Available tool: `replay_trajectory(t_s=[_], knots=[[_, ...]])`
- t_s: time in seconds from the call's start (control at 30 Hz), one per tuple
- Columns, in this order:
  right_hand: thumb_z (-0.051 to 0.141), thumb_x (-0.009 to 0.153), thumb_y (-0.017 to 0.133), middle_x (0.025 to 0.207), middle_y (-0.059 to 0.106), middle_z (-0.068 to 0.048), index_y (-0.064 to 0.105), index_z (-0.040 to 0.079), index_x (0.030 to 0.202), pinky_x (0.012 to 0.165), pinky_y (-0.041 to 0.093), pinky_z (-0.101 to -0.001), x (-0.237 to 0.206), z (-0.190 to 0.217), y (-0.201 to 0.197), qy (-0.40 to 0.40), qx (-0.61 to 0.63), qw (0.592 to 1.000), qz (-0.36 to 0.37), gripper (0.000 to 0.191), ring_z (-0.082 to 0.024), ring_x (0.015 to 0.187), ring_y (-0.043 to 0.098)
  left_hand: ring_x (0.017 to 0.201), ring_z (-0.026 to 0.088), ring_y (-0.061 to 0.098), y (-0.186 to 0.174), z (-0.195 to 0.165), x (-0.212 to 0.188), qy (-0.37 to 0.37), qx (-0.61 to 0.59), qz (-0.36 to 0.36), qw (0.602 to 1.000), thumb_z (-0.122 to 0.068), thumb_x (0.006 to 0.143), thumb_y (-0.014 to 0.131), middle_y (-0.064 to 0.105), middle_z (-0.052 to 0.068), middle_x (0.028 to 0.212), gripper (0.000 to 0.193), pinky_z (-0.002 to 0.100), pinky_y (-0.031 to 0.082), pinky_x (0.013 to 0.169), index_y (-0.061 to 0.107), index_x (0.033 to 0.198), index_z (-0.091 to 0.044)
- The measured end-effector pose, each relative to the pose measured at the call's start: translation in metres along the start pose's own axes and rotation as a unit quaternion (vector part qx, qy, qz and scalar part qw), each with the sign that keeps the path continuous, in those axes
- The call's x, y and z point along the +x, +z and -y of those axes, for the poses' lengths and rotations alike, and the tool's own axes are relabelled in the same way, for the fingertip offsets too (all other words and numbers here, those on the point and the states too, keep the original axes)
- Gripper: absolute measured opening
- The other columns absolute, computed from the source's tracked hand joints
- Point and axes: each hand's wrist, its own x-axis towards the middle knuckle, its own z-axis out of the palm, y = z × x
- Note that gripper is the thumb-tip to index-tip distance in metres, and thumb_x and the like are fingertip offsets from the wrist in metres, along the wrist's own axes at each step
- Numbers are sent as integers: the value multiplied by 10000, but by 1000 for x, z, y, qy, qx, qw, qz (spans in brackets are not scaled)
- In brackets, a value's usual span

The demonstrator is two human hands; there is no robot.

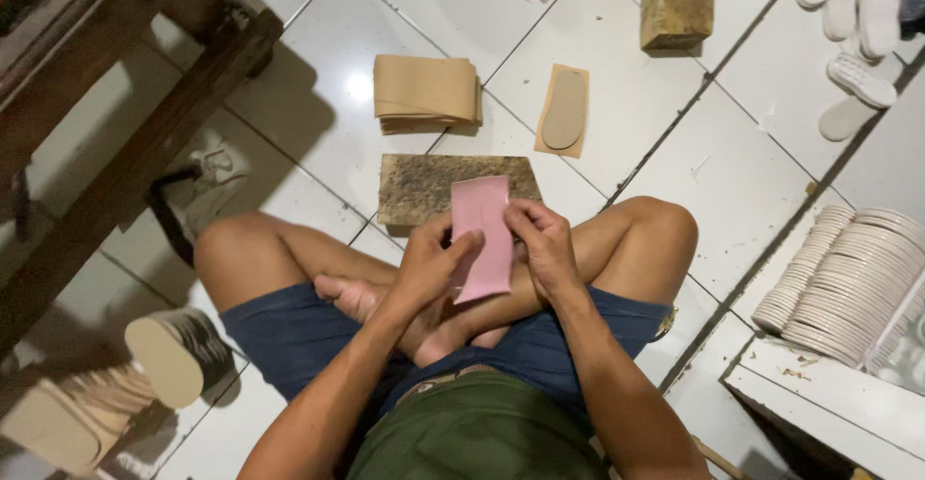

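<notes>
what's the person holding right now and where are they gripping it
A pink sheet, held in both hands: the left hand pinches its left edge, the right hand its right edge, above the crossed legs.

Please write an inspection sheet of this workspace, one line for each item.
Surface: white tiled floor; the person sits on it cross-legged.
Job's things: pink sheet held upright over the lap; worn wooden block on the floor just beyond it.
Clutter: folded tan sheets, tan card with a sole shape, second wooden block, rows of pale soles, stack of tan soles, white soles.
Grips: left hand and right hand both pinch the pink sheet.
Cables: nothing seen.
Surroundings: dark wooden bench at left, white shelf at lower right.
</notes>
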Motion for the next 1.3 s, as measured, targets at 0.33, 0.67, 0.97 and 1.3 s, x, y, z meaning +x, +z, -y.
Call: replay_trajectory(t_s=[0.33, 0.67, 0.97, 1.3], knots=[[82, 968, 669, 944, 731, -81, 703, -34, 1051, 770, 587, -275, -20, 33, 17, 91, 138, 985, 43, 147, -140, 833, 702, 793, 99, 659, -15, -10, -7, -87, -294, -51, 951, -125, 963, 690, 723, 35, 901, 136, 250, 544, 731, 706, 1027, -6], [104, 997, 672, 956, 714, -68, 689, -23, 1081, 770, 572, -278, -21, 25, 20, 79, 126, 989, 10, 153, -130, 844, 685, 1016, 181, 678, -9, -17, -18, -86, -259, -12, 962, -57, 926, 664, 718, 108, 1131, 289, 324, 550, 890, 656, 1214, -29], [100, 943, 649, 1098, 721, -101, 647, -23, 1252, 874, 551, -293, -23, 27, 24, 158, 97, 977, 106, 332, -165, 983, 677, 1389, 263, 444, -8, -38, -32, 256, 92, -160, 949, -59, 943, 644, 451, 128, 1490, 512, 413, 353, 1161, 416, 1389, -165], [198, 957, 740, 1259, 647, -123, 629, -27, 1327, 1011, 524, -332, -11, 33, 28, -207, -372, 896, 125, 446, -178, 1170, 641, 897, 132, 716, -31, -9, -8, -28, -301, -123, 945, -112, 944, 682, 747, 69, 1065, 438, 262, 607, 791, 602, 1344, 47]])
